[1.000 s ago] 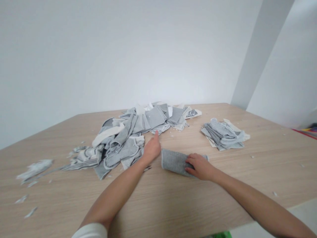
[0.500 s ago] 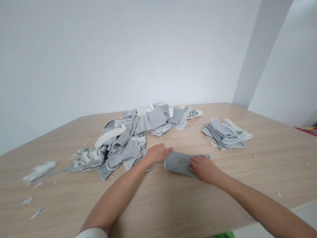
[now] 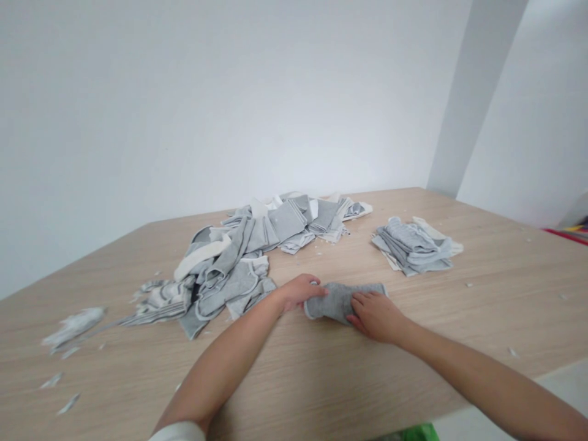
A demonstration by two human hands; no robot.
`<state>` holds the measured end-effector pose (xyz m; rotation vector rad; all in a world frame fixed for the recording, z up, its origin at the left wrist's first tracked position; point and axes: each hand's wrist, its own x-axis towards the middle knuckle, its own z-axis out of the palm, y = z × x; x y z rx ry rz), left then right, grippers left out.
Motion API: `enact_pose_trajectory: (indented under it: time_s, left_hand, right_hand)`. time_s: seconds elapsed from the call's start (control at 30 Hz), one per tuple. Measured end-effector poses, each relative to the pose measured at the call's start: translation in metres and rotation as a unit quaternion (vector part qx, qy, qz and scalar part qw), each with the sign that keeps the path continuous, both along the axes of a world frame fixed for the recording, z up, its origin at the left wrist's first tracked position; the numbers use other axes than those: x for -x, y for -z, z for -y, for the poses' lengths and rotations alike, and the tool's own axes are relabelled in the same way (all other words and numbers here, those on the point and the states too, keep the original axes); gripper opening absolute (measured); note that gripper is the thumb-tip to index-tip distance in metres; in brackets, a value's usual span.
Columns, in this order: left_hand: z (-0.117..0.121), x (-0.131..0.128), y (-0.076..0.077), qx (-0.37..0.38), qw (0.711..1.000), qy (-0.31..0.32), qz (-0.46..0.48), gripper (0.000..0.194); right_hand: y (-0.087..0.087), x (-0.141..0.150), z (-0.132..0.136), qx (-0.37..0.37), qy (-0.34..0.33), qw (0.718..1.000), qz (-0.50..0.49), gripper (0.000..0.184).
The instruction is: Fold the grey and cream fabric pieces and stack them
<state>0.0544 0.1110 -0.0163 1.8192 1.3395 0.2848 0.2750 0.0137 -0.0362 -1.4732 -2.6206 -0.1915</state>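
Observation:
A grey piece of knit cloth (image 3: 337, 301), with a pale edge at each end, lies on the table in front of me. My left hand (image 3: 301, 293) pinches its left end, the thumb on top and the fingers at the edge or under it. Across its right part rests my right hand (image 3: 377, 315), palm down, fingers laid flat over the fabric. Just left of my left hand spreads a loose heap of grey and cream cloth pieces (image 3: 234, 278). A neater stack of folded grey cloths (image 3: 413, 245) sits to the right, beyond my right hand.
The wooden table (image 3: 294, 380) runs back to a white wall (image 3: 275, 98). Striped cloth (image 3: 168, 300) and white scraps (image 3: 76, 324) lie at the left. Something green (image 3: 420, 432) shows below the front edge, and a red item (image 3: 567, 236) at far right.
My left hand has moved onto the cloth's left end and now grips it, where before its thumb only touched the edge. The cloth bends more there. My right hand stays on it.

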Motion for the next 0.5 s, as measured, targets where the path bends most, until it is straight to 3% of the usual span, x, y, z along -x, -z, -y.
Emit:
enact_pose_trajectory:
  time_s: [0.13,0.3,0.4,0.5]
  left_hand:
    - [-0.002,0.003,-0.004,-0.089,0.994,0.024,-0.065,0.051]
    - [-0.004,0.005,-0.013,-0.22,0.97,-0.009,-0.101,0.05]
    - [0.008,0.0,-0.015,-0.366,0.922,0.024,-0.121,0.042]
    - [0.028,-0.012,-0.015,-0.474,0.864,0.114,-0.123,0.034]
  right_hand:
    - [-0.001,-0.001,-0.001,0.002,0.01,1.0,-0.004,0.038]
    - [-0.002,-0.001,-0.003,0.001,0.008,1.0,0.001,0.038]
    - [-0.002,-0.005,-0.007,0.009,0.001,1.0,-0.004,0.038]
    - [0.0,-0.013,-0.015,0.021,0.026,0.999,-0.012,0.04]
